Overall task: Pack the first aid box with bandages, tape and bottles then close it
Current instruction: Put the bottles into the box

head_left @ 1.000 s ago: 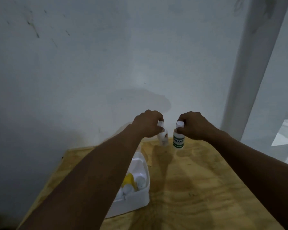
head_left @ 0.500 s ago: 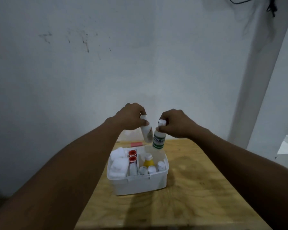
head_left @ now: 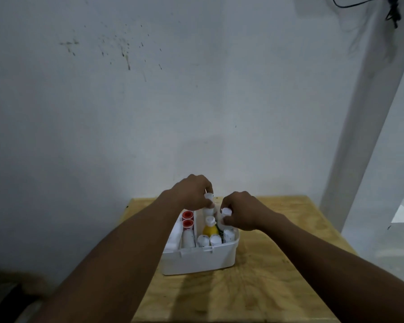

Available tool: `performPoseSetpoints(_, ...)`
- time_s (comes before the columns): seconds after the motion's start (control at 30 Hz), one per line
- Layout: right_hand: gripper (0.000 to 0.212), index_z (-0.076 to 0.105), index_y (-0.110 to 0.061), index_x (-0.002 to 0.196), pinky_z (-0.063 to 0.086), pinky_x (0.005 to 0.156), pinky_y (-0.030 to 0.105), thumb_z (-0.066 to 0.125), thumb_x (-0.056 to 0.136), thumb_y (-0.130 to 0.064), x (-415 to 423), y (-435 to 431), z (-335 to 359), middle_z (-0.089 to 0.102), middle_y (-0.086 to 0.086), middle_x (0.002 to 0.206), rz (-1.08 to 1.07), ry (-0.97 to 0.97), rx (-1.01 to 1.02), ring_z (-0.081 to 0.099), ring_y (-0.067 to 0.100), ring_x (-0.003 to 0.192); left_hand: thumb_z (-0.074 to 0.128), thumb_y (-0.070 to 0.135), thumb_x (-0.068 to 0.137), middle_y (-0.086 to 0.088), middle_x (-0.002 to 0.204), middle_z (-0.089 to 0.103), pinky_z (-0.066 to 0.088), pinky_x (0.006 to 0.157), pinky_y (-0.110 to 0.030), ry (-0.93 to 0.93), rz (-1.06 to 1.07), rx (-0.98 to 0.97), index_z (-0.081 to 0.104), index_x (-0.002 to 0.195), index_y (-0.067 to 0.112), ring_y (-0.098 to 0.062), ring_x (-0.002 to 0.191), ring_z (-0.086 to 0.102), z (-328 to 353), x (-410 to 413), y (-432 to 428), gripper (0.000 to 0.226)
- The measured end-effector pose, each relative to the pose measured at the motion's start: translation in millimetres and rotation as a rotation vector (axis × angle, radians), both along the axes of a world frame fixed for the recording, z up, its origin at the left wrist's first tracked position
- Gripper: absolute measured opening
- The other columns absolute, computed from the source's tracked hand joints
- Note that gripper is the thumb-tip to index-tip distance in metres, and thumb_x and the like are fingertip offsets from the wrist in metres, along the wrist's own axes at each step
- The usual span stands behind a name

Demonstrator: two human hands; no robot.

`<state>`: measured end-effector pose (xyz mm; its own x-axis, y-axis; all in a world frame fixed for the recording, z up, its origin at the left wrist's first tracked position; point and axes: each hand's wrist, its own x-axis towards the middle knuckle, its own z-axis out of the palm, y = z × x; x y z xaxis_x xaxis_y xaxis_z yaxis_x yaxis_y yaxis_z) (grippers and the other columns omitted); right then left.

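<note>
An open white first aid box (head_left: 196, 261) stands on a wooden table (head_left: 254, 287). My left hand (head_left: 191, 194) grips a small white bottle (head_left: 208, 202) by its cap, lowered into the back of the box. My right hand (head_left: 240, 213) holds a white bottle with a green label (head_left: 225, 215) by its cap, sunk into the right side of the box. Inside stand a yellow bottle (head_left: 210, 229), two red-capped bottles (head_left: 187, 221), several white-capped bottles (head_left: 209, 240) and white bandage rolls (head_left: 174, 238) at the left.
The table stands against a stained pale wall (head_left: 149, 101). A white pillar (head_left: 364, 113) rises at the right, with a dark cable (head_left: 392, 10) hanging near its top. Bare wood surrounds the box in front and to the right.
Both hands carried their bottles from the far side of the table to above the box, then lowered them into it. The view pulled back and the box came fully into sight.
</note>
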<state>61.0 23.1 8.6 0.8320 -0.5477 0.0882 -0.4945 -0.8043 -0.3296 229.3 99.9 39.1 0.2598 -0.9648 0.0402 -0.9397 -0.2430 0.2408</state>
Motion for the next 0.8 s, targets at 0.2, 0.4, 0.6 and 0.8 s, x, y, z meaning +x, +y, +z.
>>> performPoseSetpoints(0.2,0.026,0.073,-0.009,0.098,0.053,0.067,0.035,0.069,0.081,-0.028,6.2,-1.9,-7.9,0.072,0.009,0.097,-0.001,0.035,0.028,0.065,0.024,0.083,0.077,0.033,0.081,-0.004,0.115,0.068,0.058,0.087,-0.044,-0.043,-0.003,0.084,0.075,0.107,0.024,-0.023,0.096,0.066,-24.2,-2.5,-4.9,0.027)
performPoseSetpoints(0.4,0.029,0.076,-0.014,0.104,0.056,0.082,0.034,0.07,0.083,-0.034,4.8,-13.2,4.1,0.073,0.001,0.105,0.0,-0.045,0.145,0.064,0.014,0.089,0.075,0.038,0.085,-0.002,0.117,0.067,0.057,0.089,-0.04,0.017,-0.025,0.143,0.076,0.106,0.021,-0.019,0.098,0.064,-19.1,2.6,-8.8,0.027)
performPoseSetpoints(0.6,0.038,0.075,-0.011,0.101,0.052,0.07,0.031,0.068,0.086,-0.046,7.8,-42.0,25.4,0.071,0.007,0.102,-0.14,-0.228,0.351,0.063,0.02,0.088,0.065,0.039,0.09,0.0,0.12,0.07,0.046,0.083,-0.026,0.203,0.132,0.01,0.077,0.106,0.022,-0.013,0.097,0.059,-1.9,26.2,-1.7,0.026)
performPoseSetpoints(0.8,0.066,0.056,0.004,0.123,0.056,0.08,0.044,0.062,0.089,-0.052,35.2,-58.9,6.6,0.06,0.024,0.119,-0.393,-0.328,0.702,0.063,0.036,0.104,0.046,0.059,0.098,-0.017,0.132,0.064,0.046,0.097,-0.036,0.286,0.494,0.011,0.064,0.124,0.002,-0.034,0.121,0.059,-27.7,71.8,7.6,0.066)
